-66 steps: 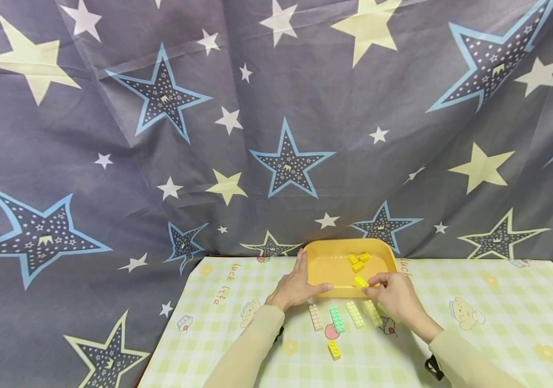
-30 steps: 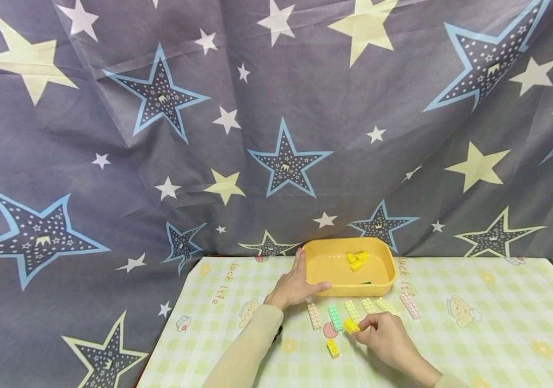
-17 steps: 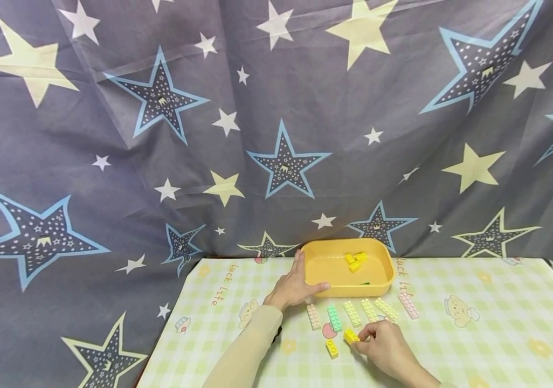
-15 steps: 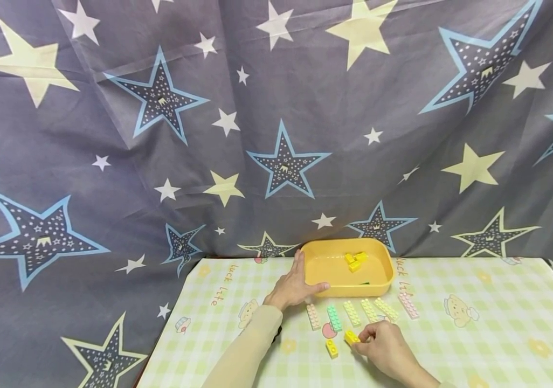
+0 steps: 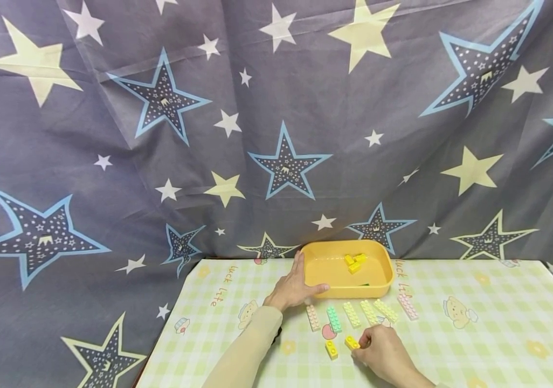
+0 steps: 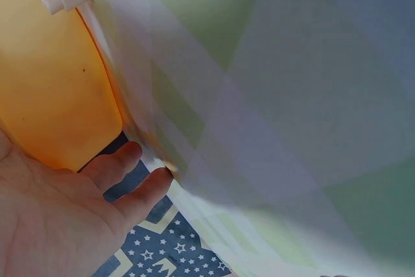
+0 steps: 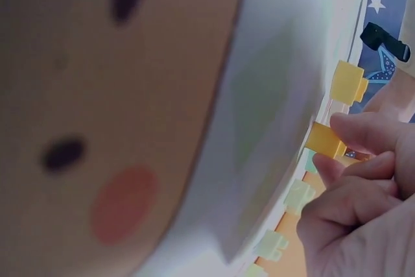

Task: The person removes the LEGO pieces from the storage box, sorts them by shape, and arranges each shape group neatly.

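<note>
My right hand (image 5: 384,351) pinches a small yellow two-stud building brick (image 5: 351,343) by its right end, low at the tabletop. In the right wrist view thumb and finger stand on either side of that brick (image 7: 325,139). Just left of it lies a matching yellow brick (image 5: 331,350), studs up. My left hand (image 5: 291,288) rests on the left end of the orange-yellow tray (image 5: 349,292), fingers along its side and thumb along its front rim. Inside the tray are several yellow bricks (image 5: 354,267) and a sliver of something green (image 5: 365,285).
A row of longer studded bricks lies before the tray: peach (image 5: 312,318), mint green (image 5: 333,319), several pale yellow-green (image 5: 352,314) and pink (image 5: 407,307). The tray stands near the checked tablecloth's back edge, with a starry curtain (image 5: 237,145) hanging behind.
My right hand carried the yellow brick from the tray to the table beside the other yellow brick, lowering it slightly more in the last half second. My left hand stayed at the tray.
</note>
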Tool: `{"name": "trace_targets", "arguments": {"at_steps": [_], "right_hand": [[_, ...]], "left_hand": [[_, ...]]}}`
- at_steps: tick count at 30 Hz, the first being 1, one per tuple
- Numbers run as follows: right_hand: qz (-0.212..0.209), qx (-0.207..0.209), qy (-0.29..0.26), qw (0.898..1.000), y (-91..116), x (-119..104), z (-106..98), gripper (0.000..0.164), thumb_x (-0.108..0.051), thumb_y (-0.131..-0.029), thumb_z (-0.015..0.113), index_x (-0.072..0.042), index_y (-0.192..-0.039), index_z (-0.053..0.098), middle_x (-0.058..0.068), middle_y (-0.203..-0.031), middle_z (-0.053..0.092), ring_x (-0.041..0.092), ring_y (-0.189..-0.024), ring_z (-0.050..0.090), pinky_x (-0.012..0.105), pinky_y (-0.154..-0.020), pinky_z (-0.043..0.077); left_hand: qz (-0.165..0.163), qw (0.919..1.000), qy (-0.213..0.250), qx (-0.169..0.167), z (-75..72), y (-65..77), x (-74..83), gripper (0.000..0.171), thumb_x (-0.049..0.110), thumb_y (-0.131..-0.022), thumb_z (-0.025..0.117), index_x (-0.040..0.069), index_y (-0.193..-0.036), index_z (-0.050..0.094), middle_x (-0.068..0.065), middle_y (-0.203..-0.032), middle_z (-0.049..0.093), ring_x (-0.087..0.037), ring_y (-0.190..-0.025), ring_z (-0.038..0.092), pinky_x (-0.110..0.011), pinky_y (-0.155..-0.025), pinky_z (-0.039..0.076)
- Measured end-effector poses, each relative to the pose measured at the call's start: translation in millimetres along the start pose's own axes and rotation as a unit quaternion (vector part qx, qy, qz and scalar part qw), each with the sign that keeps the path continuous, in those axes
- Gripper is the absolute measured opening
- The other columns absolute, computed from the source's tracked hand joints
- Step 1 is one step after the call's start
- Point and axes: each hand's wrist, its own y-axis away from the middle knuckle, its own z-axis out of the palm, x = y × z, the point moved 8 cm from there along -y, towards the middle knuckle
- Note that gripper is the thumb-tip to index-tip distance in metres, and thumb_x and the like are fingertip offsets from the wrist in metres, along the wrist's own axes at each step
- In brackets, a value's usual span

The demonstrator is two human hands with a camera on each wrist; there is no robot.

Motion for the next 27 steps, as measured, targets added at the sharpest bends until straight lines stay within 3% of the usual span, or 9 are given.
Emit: {"name": "trace_targets", "arguments": {"at_steps": [6,10,13,16,21,24,27], "right_hand": [[0.001,-0.005,0.027,1.0,2.8,-1.2,-2.3,0.022,-0.015,-0.08,0.096,-0.009,-0.077,0.075,-0.003,-0.07,0.07,0.012,-0.063,0.056,0.022,-0.059,0.045],[-0.021,0.017,0.014,1.0,-5.0,-11.7,-26.3,0.026,-0.017,-0.08,0.095,-0.001,-0.095,0.081,0.002,-0.076,0.074,0.013,-0.061,0.055,0.023,-0.055,0.046],[-0.063,0.05,-0.005,0.997,-25.2,-25.6,-56.4,0.027,-0.011,-0.083,0.091,0.004,-0.103,0.082,0.009,-0.074,0.076,0.011,-0.055,0.054,0.023,-0.048,0.044],[-0.089,0.064,-0.005,0.994,-54.0,-33.5,-83.2,0.028,-0.01,-0.087,0.087,0.006,-0.109,0.081,0.009,-0.073,0.076,0.011,-0.054,0.053,0.023,-0.048,0.043],[-0.121,0.061,0.027,0.99,-99.8,-29.0,-104.8,0.029,-0.01,-0.09,0.084,0.008,-0.113,0.08,0.005,-0.068,0.07,0.013,-0.058,0.055,0.025,-0.054,0.044],[-0.157,0.029,0.06,0.985,-120.9,-24.9,-104.9,0.026,-0.005,-0.086,0.085,0.007,-0.109,0.081,0.007,-0.075,0.073,0.013,-0.063,0.055,0.025,-0.057,0.044],[-0.204,-0.033,0.095,0.974,-134.1,-25.0,-97.7,0.018,0.001,-0.08,0.085,0.003,-0.098,0.083,0.007,-0.077,0.073,0.01,-0.062,0.051,0.023,-0.058,0.043]], "left_hand": [[-0.004,1.0,-0.001,-0.005,4.2,1.8,-3.1,0.126,0.076,-0.094,0.069,0.01,-0.177,0.003,-0.01,-0.187,-0.001,-0.041,-0.163,0.039,-0.059,-0.123,0.048],[-0.002,0.9999,-0.008,-0.007,2.8,1.8,-2.5,0.125,0.075,-0.094,0.07,0.01,-0.177,0.002,-0.01,-0.187,-0.002,-0.042,-0.162,0.042,-0.058,-0.12,0.05],[-0.002,0.9999,-0.011,-0.002,-1.8,0.2,-0.9,0.124,0.072,-0.095,0.07,0.009,-0.177,0.001,-0.011,-0.187,-0.002,-0.042,-0.161,0.043,-0.058,-0.118,0.051],[-0.003,1.0,-0.005,0.0,-4.1,-1.3,0.2,0.123,0.07,-0.096,0.071,0.01,-0.177,0.001,-0.01,-0.187,-0.002,-0.042,-0.162,0.042,-0.059,-0.119,0.05],[-0.007,0.9999,0.008,-0.008,-0.3,0.0,0.6,0.123,0.071,-0.095,0.071,0.011,-0.177,0.001,-0.008,-0.187,-0.003,-0.042,-0.163,0.04,-0.06,-0.125,0.045],[-0.009,0.9999,0.01,-0.011,2.0,1.1,0.2,0.124,0.071,-0.095,0.071,0.011,-0.177,0.001,-0.008,-0.187,-0.004,-0.042,-0.162,0.042,-0.061,-0.125,0.044],[-0.012,0.9999,0.004,-0.01,2.8,2.0,0.1,0.125,0.072,-0.094,0.071,0.011,-0.177,0.001,-0.008,-0.187,-0.003,-0.041,-0.161,0.043,-0.062,-0.125,0.044]]}}
